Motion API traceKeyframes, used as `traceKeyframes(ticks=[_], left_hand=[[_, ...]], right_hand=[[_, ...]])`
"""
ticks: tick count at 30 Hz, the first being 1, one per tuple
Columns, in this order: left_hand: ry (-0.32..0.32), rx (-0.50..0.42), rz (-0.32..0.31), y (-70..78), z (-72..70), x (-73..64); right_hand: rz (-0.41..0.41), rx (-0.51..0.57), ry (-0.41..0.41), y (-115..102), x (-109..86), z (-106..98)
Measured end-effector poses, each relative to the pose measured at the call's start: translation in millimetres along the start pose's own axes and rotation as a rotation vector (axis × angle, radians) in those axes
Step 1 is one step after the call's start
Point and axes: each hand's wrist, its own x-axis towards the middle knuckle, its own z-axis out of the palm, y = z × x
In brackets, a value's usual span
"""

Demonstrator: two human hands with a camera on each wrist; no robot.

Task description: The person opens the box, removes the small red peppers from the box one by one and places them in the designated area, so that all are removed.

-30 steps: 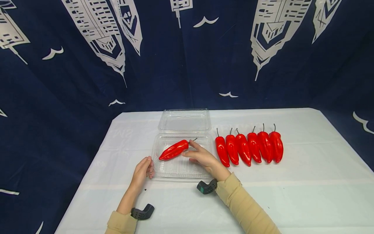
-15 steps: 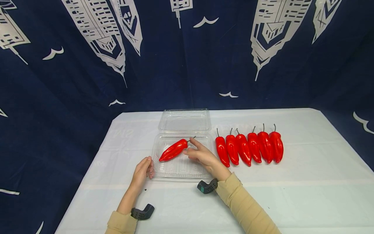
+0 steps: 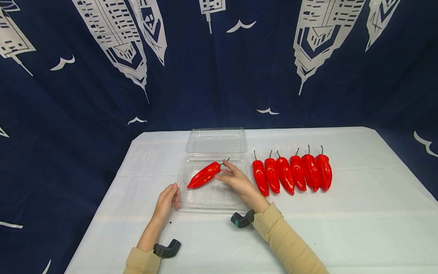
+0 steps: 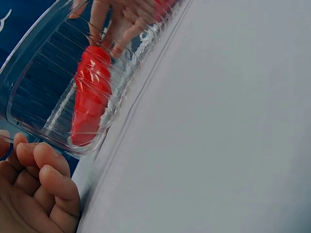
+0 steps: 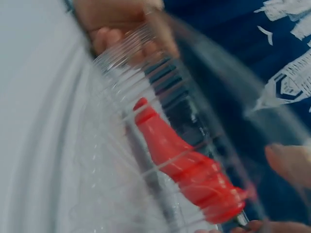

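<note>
A clear hinged plastic container (image 3: 183,198) lies with its lid folded back on the white table. Inside it rests a red chili pepper (image 3: 205,175), slanted with its stem towards the upper right. My right hand (image 3: 239,184) reaches in over the container's right side, its extended fingers at the pepper's stem end and the thumb close to the pepper's lower edge. My left hand (image 4: 39,189) pinches the container's rim at the left front corner, fingers curled below it. The right wrist view shows the pepper (image 5: 180,160) blurred through the ribbed plastic wall.
Several more red chili peppers (image 3: 284,175) lie side by side in a row to the container's right, stems away from me. The open lid (image 3: 216,141) lies flat behind the container's base. A dark blue printed curtain (image 3: 219,76) hangs behind the table.
The pepper in the container has turned slightly, its stem end shifting away from me. My right hand's fingers have moved a little with it. The left hand and container have stayed in place.
</note>
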Motion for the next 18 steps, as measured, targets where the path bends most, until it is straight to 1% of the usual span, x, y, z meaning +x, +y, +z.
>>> traceKeyframes(ticks=[2,5,13,18], left_hand=[[-0.002,-0.003,0.003,-0.7,-0.1,0.2],[-0.004,-0.007,0.003,-1.0,-0.2,0.2],[0.0,0.008,0.001,0.3,0.1,-0.7],[0.0,0.017,0.003,0.6,0.1,-0.7]], right_hand=[[-0.024,-0.019,0.042,-0.4,-0.3,1.1],[-0.06,-0.011,0.084,-0.9,-0.9,1.9],[-0.113,0.006,0.158,-2.4,-2.3,2.8],[-0.14,-0.002,0.226,-5.2,-4.8,3.5]])
